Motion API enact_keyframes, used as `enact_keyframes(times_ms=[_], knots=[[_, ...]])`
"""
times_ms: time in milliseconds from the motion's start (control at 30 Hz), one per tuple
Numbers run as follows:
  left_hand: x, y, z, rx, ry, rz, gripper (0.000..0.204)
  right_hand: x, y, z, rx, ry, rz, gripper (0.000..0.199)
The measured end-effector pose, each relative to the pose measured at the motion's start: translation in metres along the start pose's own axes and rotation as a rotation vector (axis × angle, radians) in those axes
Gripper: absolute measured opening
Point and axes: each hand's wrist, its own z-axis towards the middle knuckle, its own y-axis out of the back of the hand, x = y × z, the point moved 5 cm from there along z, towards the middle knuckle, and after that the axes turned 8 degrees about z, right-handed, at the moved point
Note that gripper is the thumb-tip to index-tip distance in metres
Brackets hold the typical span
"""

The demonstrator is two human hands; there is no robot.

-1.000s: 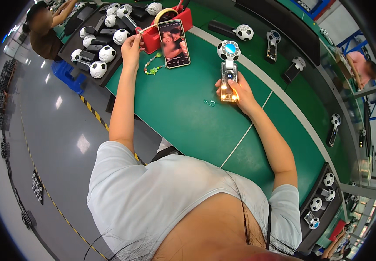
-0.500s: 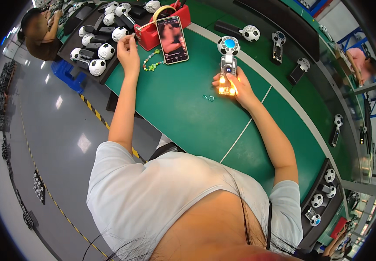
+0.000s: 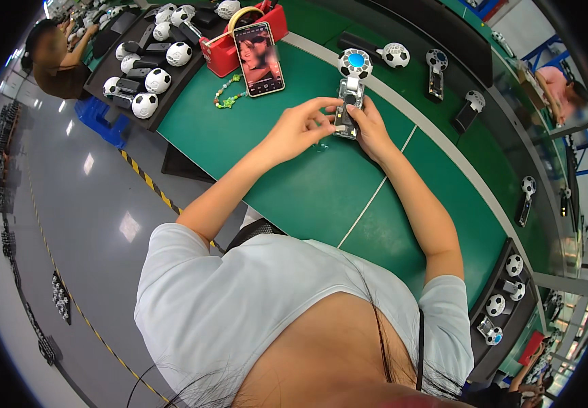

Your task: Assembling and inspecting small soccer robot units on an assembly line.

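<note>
A small hand-held fan (image 3: pixel 350 92) with a round blue-centred head and a clear open handle lies on the green bench (image 3: pixel 307 197). My right hand (image 3: pixel 371 126) grips the fan's handle from the right. My left hand (image 3: pixel 300 126) meets it from the left, with thumb and forefinger pinched at the handle's side. Whether the left fingers hold a small part is too small to tell.
A phone (image 3: pixel 260 58) leans against a red bin (image 3: pixel 229 51), with a bead bracelet (image 3: pixel 229 92) beside it. A tray of football-patterned fan parts (image 3: pixel 147 64) sits at the left. More fans (image 3: pixel 396 54) lie on the dark belt. Other people work at the far left and right.
My left hand has come from the red bin at the back across to the fan's handle. The right hand has kept hold of the fan throughout.
</note>
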Motion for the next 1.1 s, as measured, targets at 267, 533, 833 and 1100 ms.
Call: enact_keyframes(times_ms=[267,533,833,1100], knots=[[-0.007,-0.019,0.006,0.143,0.013,0.123,0.044,-0.002,0.007,-0.003,-0.014,0.017,-0.001,0.043],[-0.014,-0.028,0.010,0.085,0.010,0.369,0.043,-0.005,0.010,-0.005,-0.087,0.002,-0.102,0.040],[-0.004,-0.020,0.018,-0.082,0.089,0.568,0.047,0.002,0.001,-0.003,0.002,0.042,0.007,0.045],[0.022,-0.012,0.025,0.050,0.048,0.350,0.041,0.005,-0.003,-0.006,-0.006,0.056,0.060,0.043]])
